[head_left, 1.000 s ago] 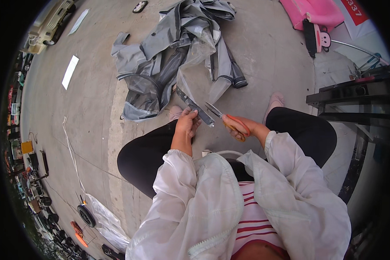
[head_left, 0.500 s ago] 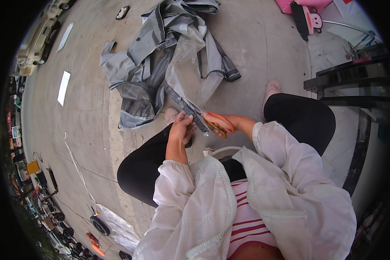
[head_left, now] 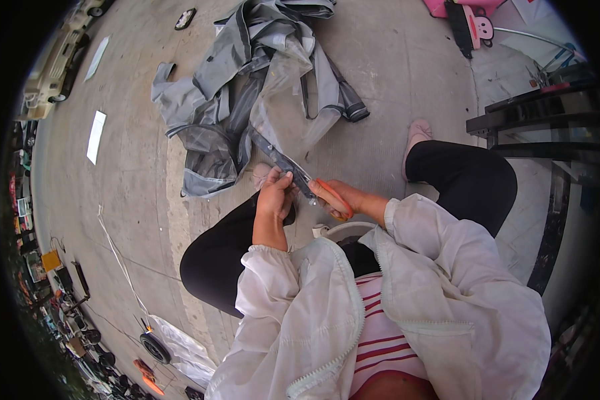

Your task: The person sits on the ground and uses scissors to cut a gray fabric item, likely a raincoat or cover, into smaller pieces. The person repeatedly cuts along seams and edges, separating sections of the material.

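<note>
My left hand (head_left: 277, 188) pinches the edge of a dark grey strip (head_left: 281, 161) bordering a sheet of clear plastic (head_left: 273, 107). This sheet runs up into a crumpled heap of grey fabric (head_left: 223, 67) on the ground ahead of me. In my right hand (head_left: 337, 195) is a pair of scissors with orange handles (head_left: 340, 204). Their blades lie along the strip, close to my left fingers, and the handles look pressed together. Part of the blades is hidden by the strip and the plastic.
Two white strips (head_left: 96, 137) lie on the concrete at left, near a phone-like object (head_left: 185, 19). A white cord (head_left: 117, 250) leads to white sheeting (head_left: 183, 347) beside a small wheel (head_left: 155, 347). Black metal bars (head_left: 533, 127) stand at right. Parked vehicles (head_left: 57, 63) line the far left.
The scissor handles have come together in my right hand, where they were spread before. My left hand keeps its pinch on the strip, nearly in place.
</note>
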A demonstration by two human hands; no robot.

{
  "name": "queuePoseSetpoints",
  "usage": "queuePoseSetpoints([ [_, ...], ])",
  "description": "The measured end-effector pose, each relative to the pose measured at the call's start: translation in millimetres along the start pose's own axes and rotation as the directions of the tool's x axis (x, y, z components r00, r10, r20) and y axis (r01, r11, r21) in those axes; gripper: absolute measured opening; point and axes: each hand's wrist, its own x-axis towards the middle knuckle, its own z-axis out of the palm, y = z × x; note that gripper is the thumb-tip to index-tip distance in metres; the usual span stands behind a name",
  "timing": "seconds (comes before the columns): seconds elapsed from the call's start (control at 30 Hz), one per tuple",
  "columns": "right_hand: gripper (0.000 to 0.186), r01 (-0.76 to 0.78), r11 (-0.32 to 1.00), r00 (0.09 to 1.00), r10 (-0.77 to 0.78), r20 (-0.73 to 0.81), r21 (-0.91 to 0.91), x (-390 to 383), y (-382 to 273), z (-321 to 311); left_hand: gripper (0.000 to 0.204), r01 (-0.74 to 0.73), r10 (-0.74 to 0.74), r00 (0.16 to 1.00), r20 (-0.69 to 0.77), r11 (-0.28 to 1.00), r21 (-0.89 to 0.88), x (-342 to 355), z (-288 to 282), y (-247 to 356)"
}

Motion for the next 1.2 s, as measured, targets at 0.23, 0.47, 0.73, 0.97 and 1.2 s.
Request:
queuePoseSetpoints([
  [0.23,0.068,0.034,0.999,0.999,-0.034,-0.018,-0.007,5,0,0,0.014,-0.028,0.028,0.996,0.079,1.000,-0.002,-8,6,5],
  [0.47,0.070,0.026,1.000,0.998,-0.026,-0.053,-0.008,5,-16,-6,0.018,-0.009,0.003,0.997,0.081,0.997,0.081,-9,1,4],
  [0.73,0.066,0.079,0.979,0.994,-0.091,0.055,0.186,6,-25,-9,0.024,0.023,-0.035,0.981,0.190,0.998,0.066,-15,10,4],
  [0.97,0.065,0.043,0.988,0.999,-0.044,0.005,0.150,7,-23,-9,0.027,0.033,-0.041,0.979,0.200,0.999,0.042,-18,9,6],
  [1.2,0.067,0.079,0.980,0.997,-0.079,-0.007,0.182,6,-22,-11,0.029,0.028,-0.064,0.958,0.280,0.991,0.131,-27,21,8],
])
